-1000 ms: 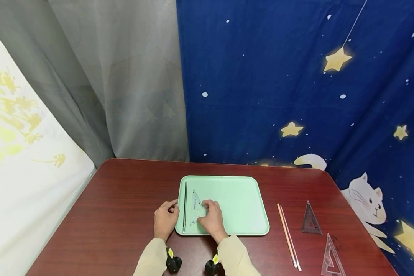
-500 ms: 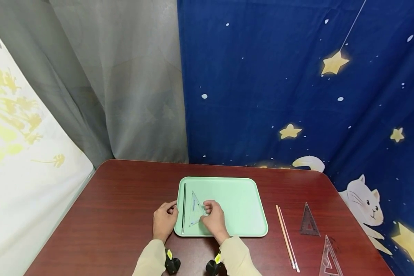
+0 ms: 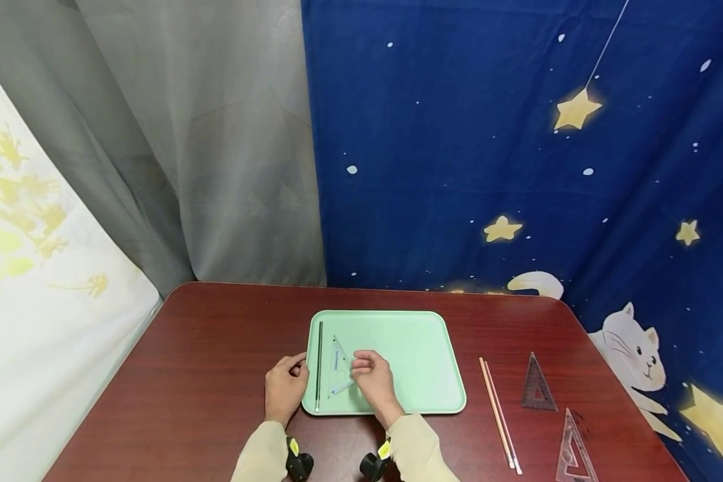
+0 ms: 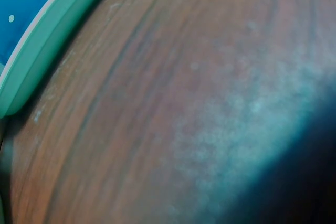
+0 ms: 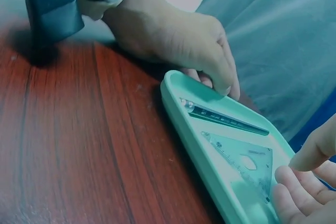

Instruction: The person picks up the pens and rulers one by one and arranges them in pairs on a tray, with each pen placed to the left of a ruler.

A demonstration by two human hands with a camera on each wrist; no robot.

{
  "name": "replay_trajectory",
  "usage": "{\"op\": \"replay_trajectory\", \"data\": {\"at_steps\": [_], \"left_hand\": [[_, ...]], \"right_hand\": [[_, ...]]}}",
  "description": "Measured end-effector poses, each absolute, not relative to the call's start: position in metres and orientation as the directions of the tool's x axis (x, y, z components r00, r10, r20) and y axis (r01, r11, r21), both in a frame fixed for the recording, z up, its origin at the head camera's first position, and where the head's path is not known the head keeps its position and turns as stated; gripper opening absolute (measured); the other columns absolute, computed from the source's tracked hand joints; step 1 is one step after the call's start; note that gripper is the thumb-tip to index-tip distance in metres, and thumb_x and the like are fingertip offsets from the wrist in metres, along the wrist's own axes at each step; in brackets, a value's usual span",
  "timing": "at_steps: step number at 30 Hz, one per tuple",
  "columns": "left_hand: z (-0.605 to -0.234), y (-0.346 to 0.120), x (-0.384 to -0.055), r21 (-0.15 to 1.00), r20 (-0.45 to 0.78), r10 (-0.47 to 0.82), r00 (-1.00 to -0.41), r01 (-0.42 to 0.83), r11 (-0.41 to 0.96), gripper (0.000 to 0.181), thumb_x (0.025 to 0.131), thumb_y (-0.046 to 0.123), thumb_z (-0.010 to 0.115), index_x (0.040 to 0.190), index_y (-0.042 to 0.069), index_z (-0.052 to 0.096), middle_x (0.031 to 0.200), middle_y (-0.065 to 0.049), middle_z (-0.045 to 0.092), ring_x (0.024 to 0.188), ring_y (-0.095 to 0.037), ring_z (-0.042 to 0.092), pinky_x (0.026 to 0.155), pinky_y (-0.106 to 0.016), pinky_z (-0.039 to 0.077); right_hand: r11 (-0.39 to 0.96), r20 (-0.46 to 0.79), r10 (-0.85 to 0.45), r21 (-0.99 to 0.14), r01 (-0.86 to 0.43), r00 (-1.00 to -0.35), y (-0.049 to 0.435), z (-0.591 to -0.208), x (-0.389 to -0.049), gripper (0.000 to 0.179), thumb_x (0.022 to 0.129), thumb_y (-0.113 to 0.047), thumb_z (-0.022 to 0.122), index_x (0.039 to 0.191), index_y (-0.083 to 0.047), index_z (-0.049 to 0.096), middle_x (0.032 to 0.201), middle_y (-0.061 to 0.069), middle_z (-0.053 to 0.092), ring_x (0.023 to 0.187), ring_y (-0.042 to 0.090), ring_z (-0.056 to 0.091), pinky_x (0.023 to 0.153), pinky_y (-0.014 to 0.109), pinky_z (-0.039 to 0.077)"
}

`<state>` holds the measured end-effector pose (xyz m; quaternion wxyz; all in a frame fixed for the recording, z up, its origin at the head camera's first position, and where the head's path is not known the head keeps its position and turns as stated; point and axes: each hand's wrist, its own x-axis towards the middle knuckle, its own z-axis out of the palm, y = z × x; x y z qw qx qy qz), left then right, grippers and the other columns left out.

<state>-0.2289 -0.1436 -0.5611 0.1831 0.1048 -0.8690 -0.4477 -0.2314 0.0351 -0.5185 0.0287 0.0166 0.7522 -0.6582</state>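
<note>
A light green tray point(image 3: 412, 358) lies on the table. Along its left side is a dark pencil point(image 3: 319, 367), with a clear set square point(image 3: 336, 376) just right of it. My left hand point(image 3: 286, 389) holds the tray's left rim between thumb and forefinger; the right wrist view shows this left hand point(image 5: 191, 43) at the rim. Over the tray, just right of the set square, is my right hand point(image 3: 376, 383), its fingers loosely bent with nothing between them. The left wrist view catches only the tray's outer wall point(image 4: 50, 40) and tabletop, no fingers.
Right of the tray, two slim light-coloured pencils point(image 3: 499, 415) lie side by side on the reddish-brown table point(image 3: 217, 375). Farther right are a dark set square point(image 3: 539, 395) and a clear set square point(image 3: 569, 442). Curtains point(image 3: 247, 167) hang behind the table.
My right hand has let go of the set square in the tray and drawn slightly to the right. The left hand stays at the tray's rim.
</note>
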Motion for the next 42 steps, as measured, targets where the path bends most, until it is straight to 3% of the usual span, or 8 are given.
{"op": "replay_trajectory", "data": {"at_steps": [9,16,24,42], "left_hand": [[-0.556,-0.142,-0.227,0.820,0.245,-0.356,-0.902,-0.003,0.572,0.022,0.084,0.008,0.062,0.102,0.010,0.075,0.080,0.002,0.066,0.065,-0.005,0.052,0.062,-0.023,0.043],[-0.558,-0.144,-0.228,0.817,0.241,-0.360,-0.901,-0.012,0.577,0.022,0.084,0.008,0.062,0.102,0.011,0.075,0.079,0.002,0.065,0.064,-0.005,0.051,0.062,-0.022,0.042],[-0.560,-0.143,-0.229,0.811,0.249,-0.356,-0.901,-0.007,0.585,0.022,0.084,0.008,0.062,0.102,0.010,0.075,0.078,0.002,0.065,0.065,-0.005,0.052,0.062,-0.023,0.042],[-0.560,-0.144,-0.230,0.812,0.248,-0.364,-0.898,-0.013,0.584,0.022,0.084,0.009,0.062,0.101,0.010,0.075,0.079,0.002,0.065,0.065,-0.005,0.052,0.063,-0.023,0.042]], "right_hand": [[0.096,-0.102,-0.048,-0.991,0.097,-0.994,0.050,-0.516,-0.226,0.039,0.080,0.003,0.061,0.119,0.009,0.058,0.104,0.026,0.064,0.086,0.014,0.063,0.070,0.022,0.048],[0.028,-0.136,-0.063,-0.991,0.135,-0.989,0.063,-0.521,-0.223,0.042,0.082,0.005,0.058,0.124,0.011,0.052,0.109,0.027,0.060,0.091,0.024,0.064,0.071,0.030,0.051],[0.006,-0.168,-0.052,-0.986,0.168,-0.984,0.074,-0.520,-0.217,0.043,0.083,0.004,0.057,0.125,0.011,0.051,0.110,0.024,0.059,0.089,0.021,0.063,0.077,0.036,0.054],[-0.032,-0.178,0.017,-0.984,0.178,-0.984,0.097,-0.516,-0.215,0.042,0.085,0.006,0.056,0.126,0.013,0.047,0.106,0.020,0.059,0.081,0.014,0.061,0.075,0.034,0.055]]}}
